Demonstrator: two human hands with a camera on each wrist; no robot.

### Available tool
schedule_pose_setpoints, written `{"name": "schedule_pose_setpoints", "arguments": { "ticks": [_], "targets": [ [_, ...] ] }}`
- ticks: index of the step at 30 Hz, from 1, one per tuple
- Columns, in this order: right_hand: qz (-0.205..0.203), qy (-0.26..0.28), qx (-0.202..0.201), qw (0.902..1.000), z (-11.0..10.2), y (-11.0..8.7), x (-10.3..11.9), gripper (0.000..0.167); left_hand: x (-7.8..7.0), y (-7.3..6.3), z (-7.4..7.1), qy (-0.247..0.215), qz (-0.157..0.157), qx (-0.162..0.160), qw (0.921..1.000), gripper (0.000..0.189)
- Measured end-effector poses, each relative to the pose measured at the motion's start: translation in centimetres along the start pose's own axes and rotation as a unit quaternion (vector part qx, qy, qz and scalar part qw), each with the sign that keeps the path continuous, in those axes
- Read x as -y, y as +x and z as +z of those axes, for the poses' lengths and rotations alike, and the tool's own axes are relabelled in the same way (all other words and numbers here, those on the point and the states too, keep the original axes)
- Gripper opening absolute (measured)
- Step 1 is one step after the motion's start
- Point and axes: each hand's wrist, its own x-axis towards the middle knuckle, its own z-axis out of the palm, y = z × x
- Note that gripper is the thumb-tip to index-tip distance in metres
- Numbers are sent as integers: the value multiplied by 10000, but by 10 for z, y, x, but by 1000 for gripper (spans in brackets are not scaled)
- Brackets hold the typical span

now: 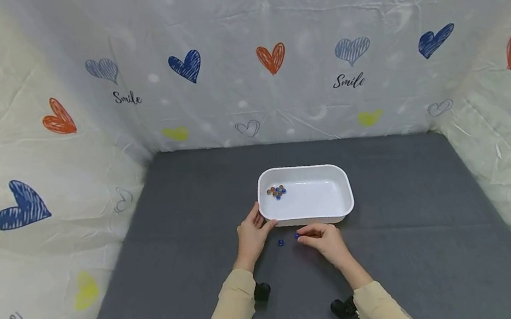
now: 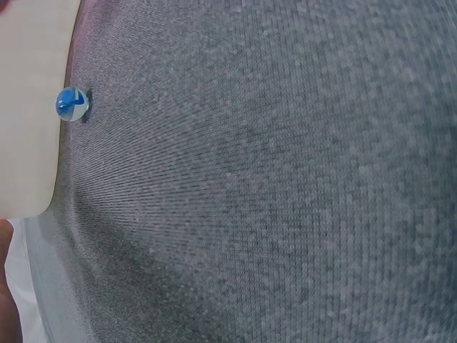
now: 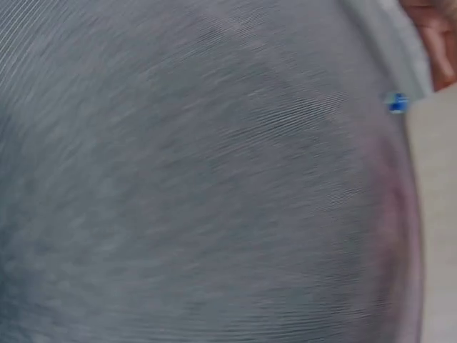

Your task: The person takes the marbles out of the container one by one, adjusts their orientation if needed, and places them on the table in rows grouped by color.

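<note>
A white rectangular tray (image 1: 325, 193) lies on the grey cloth, and my left hand (image 1: 250, 237) holds its near left corner, thumb on the front side and fingers along the left side. Between thumb and fingertips, my right hand (image 1: 326, 241) pinches a blue marble (image 1: 298, 236) just in front of the tray. Another blue marble (image 1: 280, 243) rests on the cloth between the two hands. In the left wrist view, a clear marble with a blue swirl (image 2: 72, 103) shows close to the tray wall (image 2: 28, 143). The right wrist view is blurred.
Several blue and brownish marbles (image 1: 277, 192) are grouped at the left inside the tray. Grey cloth (image 1: 410, 235) covers the table. A white curtain printed with hearts (image 1: 246, 95) hangs behind and at both sides. Black wrist cameras (image 1: 262, 292) sit by the sleeves.
</note>
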Motion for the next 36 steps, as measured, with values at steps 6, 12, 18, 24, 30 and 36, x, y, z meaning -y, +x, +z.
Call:
{"name": "schedule_pose_setpoints", "arguments": {
  "ticks": [6, 12, 18, 24, 30, 36],
  "targets": [
    [51, -783, -265, 9966, 9, 3, -31, 12, 1, 0, -1, -68, -8, 38, 10000, 76],
    [4, -1061, -287, 9939, 11, 3, -38, 10, 2, 0, 0, -181, -14, 74, 9998, 75],
    [-153, -1564, -238, 9873, 15, 3, -37, 10, 2, 0, 0, -200, -50, 58, 9998, 76],
    [-336, -1868, -177, 9817, 16, 4, -37, 11, 3, 1, 0, -115, 301, 42, 9995, 78],
    [-395, -2093, -163, 9769, 17, 4, -37, 12, 2, 1, -1, -162, 449, 160, 9987, 77],
    [-400, -2134, -94, 9761, 17, 3, -37, 13, 0, 0, -1, -205, 310, 185, 9991, 77]
  ]
}}
